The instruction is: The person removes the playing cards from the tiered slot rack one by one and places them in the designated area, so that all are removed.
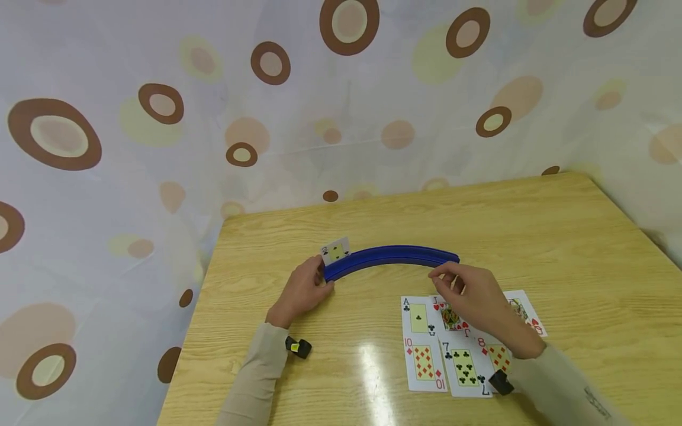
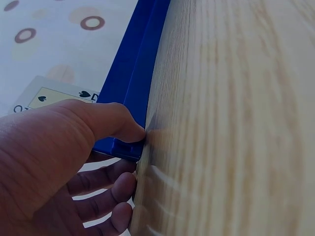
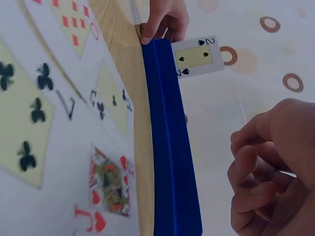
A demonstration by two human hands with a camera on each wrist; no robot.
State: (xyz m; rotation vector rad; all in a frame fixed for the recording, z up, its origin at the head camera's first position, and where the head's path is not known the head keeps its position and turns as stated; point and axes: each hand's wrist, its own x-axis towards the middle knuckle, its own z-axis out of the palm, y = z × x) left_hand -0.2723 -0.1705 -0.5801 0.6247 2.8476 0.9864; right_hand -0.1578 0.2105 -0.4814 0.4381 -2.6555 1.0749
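A curved blue card holder (image 1: 394, 254) lies on the table, and a two of spades (image 1: 337, 251) stands in its left end. My left hand (image 1: 305, 291) grips that end, with the thumb on the front edge and the other fingers behind, as the left wrist view shows. Near the holder's right end, my right hand (image 1: 474, 296) hovers over the laid-out cards. Its fingers are loosely bent and hold nothing. Below it lie a jack of hearts (image 1: 450, 318) and another hearts face card (image 1: 519, 307), both partly covered by the hand and forearm.
Left of the jack is an ace of clubs (image 1: 418, 319). A nearer row has a ten of diamonds (image 1: 424, 364), a seven of clubs (image 1: 465, 368) and a partly hidden eight of diamonds (image 1: 498, 355). Behind the wooden table (image 1: 511, 231) hangs a patterned curtain (image 1: 298, 112).
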